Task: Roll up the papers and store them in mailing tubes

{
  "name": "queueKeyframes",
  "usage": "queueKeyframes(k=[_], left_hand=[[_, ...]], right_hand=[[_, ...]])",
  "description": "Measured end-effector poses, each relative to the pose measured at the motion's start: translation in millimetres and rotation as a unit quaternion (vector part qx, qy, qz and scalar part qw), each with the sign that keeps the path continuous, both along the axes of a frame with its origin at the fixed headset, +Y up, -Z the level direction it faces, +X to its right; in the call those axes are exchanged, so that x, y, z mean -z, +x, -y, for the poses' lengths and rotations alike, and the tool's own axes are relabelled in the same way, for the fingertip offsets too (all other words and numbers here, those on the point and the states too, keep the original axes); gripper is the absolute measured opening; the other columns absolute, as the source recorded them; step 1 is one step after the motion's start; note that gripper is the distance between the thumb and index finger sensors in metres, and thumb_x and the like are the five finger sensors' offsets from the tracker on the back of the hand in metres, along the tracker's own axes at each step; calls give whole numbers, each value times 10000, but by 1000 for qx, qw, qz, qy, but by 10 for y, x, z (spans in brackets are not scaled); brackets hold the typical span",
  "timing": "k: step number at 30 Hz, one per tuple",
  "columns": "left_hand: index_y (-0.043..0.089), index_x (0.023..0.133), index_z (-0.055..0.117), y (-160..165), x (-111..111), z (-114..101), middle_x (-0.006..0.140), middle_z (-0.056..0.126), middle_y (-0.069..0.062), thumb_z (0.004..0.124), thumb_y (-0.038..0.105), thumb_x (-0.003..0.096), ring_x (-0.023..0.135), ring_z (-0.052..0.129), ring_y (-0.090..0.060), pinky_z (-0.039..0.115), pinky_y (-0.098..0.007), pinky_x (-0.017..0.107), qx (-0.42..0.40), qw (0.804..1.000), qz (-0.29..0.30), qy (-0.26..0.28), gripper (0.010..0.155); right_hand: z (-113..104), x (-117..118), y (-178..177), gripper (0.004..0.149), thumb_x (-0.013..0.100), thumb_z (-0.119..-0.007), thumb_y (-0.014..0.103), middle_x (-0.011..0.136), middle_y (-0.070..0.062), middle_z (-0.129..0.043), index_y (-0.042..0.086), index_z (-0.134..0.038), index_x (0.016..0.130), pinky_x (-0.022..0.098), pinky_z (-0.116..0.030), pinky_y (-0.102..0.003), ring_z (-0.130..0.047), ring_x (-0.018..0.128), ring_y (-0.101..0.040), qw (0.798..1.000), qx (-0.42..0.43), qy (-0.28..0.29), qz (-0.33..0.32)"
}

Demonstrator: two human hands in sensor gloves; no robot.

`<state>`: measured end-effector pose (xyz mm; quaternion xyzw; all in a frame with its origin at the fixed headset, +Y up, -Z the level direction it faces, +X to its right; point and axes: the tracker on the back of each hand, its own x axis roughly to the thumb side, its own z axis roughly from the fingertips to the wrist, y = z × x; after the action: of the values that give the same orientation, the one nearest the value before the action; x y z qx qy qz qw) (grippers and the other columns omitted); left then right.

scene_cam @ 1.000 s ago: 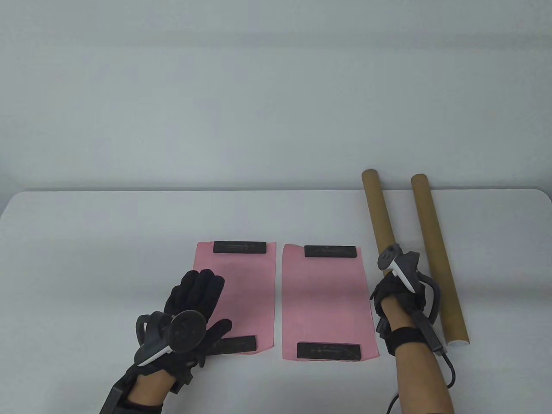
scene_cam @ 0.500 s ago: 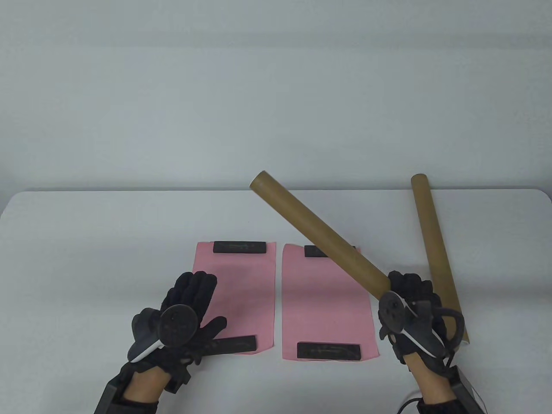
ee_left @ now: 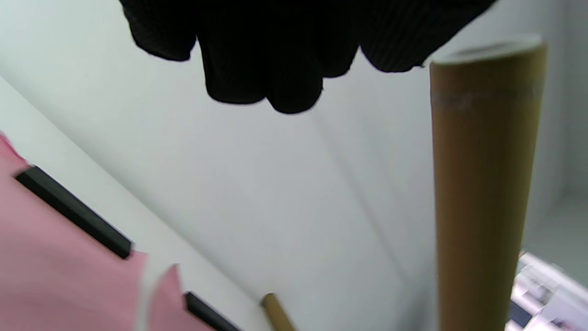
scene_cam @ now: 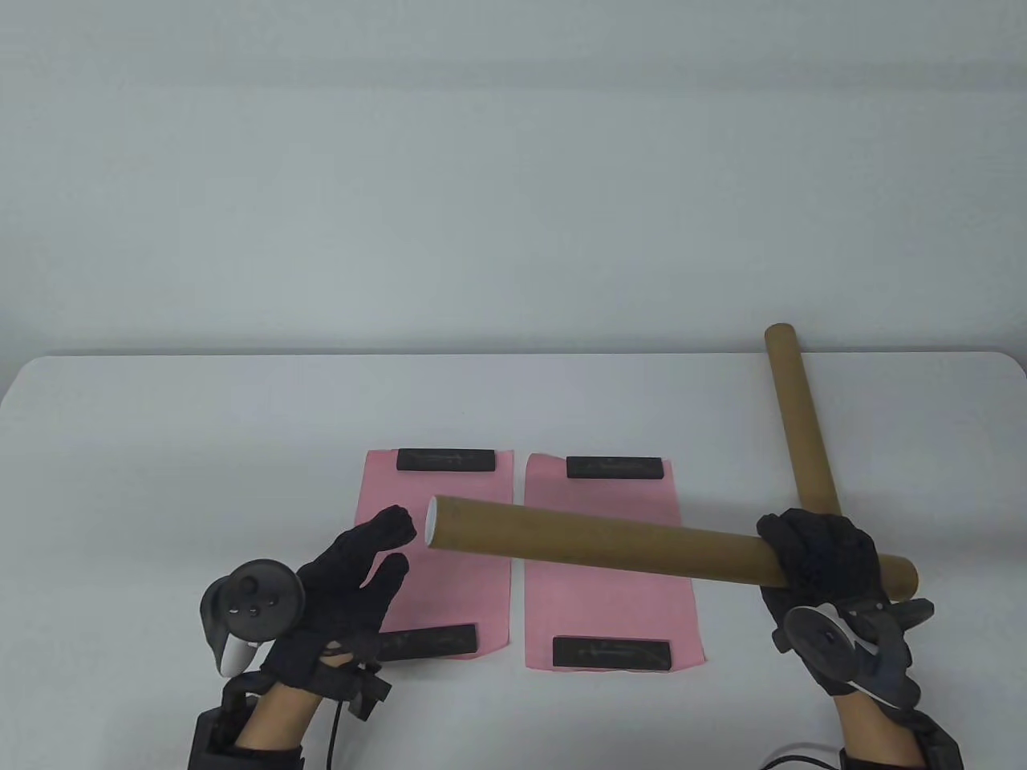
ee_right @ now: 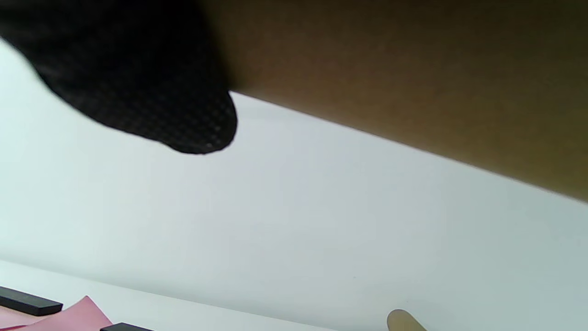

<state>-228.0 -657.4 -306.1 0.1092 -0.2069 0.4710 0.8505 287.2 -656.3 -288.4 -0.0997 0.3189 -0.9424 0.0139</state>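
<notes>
Table view shows the right hand [scene_cam: 818,553] wrapped around a brown mailing tube [scene_cam: 594,545], holding it nearly level above the two pink papers [scene_cam: 606,561], its white-capped end pointing at the left hand [scene_cam: 353,577]. That left hand hangs spread, fingers apart, just beside the cap and touching nothing. Black weights [scene_cam: 445,460] pin each paper at top and bottom on the table [scene_cam: 184,449]. A second tube [scene_cam: 798,417] lies on the table behind the right hand.
</notes>
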Motion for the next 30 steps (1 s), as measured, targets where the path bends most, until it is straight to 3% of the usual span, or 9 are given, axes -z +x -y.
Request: queueKeyframes(k=[5, 11, 16, 18, 20, 26, 29, 30], left_hand=[[277, 881, 843, 39, -10, -2, 732, 1024, 37, 725, 523, 449, 732, 1034, -228, 765, -480, 653, -45, 998, 45, -5, 511], [256, 845, 885, 89, 13, 36, 686, 1049, 23, 722, 531, 445, 690, 1055, -239, 767, -495, 645, -88, 992, 90, -31, 512], [262, 829, 898, 114, 20, 41, 666, 1057, 27, 752, 569, 433, 668, 1066, -235, 759, -501, 654, -66, 990, 116, -45, 522], [283, 909, 825, 112, -32, -10, 784, 1000, 1, 820, 528, 418, 728, 1025, -261, 724, -525, 674, -70, 993, 99, 2, 549], [328, 928, 798, 111, -87, -97, 843, 969, 10, 833, 502, 416, 759, 1010, -260, 712, -532, 682, -18, 994, 88, 60, 541], [286, 865, 854, 133, -254, -273, 746, 1011, 0, 773, 423, 436, 678, 1040, -268, 703, -547, 678, 109, 976, 71, 175, 458], [241, 847, 844, 223, -400, -383, 654, 1024, 16, 708, 423, 441, 582, 1069, -204, 743, -513, 661, 249, 932, 21, 261, 465], [222, 844, 842, 250, -424, -395, 635, 1021, 9, 698, 414, 445, 564, 1066, -197, 747, -509, 658, 261, 927, 18, 269, 466]], right_hand=[[-2, -2, 22, 667, 413, -1017, 359, 962, 68, -702, 364, -619, 948, 722, -701, -546, -793, 861, -274, 1000, 1, -2, -8], [-2, -25, -36, 676, 426, -1014, 350, 977, 58, -675, 357, -599, 959, 733, -684, -547, -767, 876, -279, 999, -36, 20, 2], [-22, -44, -60, 676, 432, -1008, 357, 985, 57, -662, 365, -587, 960, 733, -676, -555, -756, 883, -284, 998, -46, 30, 4], [-15, -25, -50, 674, 421, -1012, 354, 980, 61, -674, 370, -601, 955, 732, -679, -557, -765, 879, -283, 999, -43, 10, -5], [6, 12, -41, 663, 393, -1022, 343, 955, 61, -717, 369, -642, 935, 724, -697, -568, -801, 857, -279, 999, -32, -26, -24], [28, 117, -117, 626, 327, -1055, 301, 878, 29, -818, 332, -754, 875, 687, -730, -617, -879, 774, -305, 988, -16, -135, -77], [50, 132, -147, 619, 315, -1059, 301, 859, 19, -841, 318, -771, 863, 669, -758, -600, -904, 757, -305, 984, -27, -157, -81], [46, 129, -150, 617, 316, -1059, 298, 858, 12, -842, 311, -774, 863, 664, -764, -595, -907, 755, -308, 983, -26, -163, -82]])
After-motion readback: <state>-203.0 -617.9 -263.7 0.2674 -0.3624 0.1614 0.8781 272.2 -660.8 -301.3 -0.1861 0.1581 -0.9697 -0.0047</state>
